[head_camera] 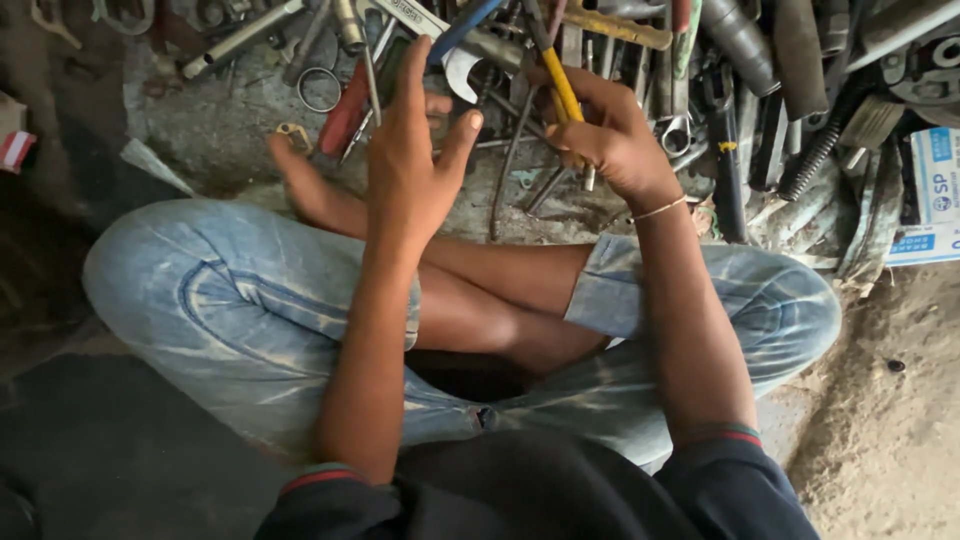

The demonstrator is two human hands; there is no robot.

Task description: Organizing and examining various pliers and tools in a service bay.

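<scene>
I sit cross-legged in faded jeans on a dirty floor, facing a heap of hand tools [640, 70]. My right hand [610, 135] is closed around a yellow-handled tool [560, 85] whose metal tip pokes out below my fist. My left hand [415, 150] is raised above the tools with its fingers spread, holding nothing. It hovers near a red-handled screwdriver [345, 110] and a large steel spanner [440, 40]. A thin bracelet circles my right wrist.
Spanners, pliers, a metal ring [318, 88], a coiled spring [815, 150] and black rubber parts litter the floor ahead. A blue and white carton [925, 200] lies at the right. My bare foot [300, 180] rests by the tools. Sandy ground lies at the lower right.
</scene>
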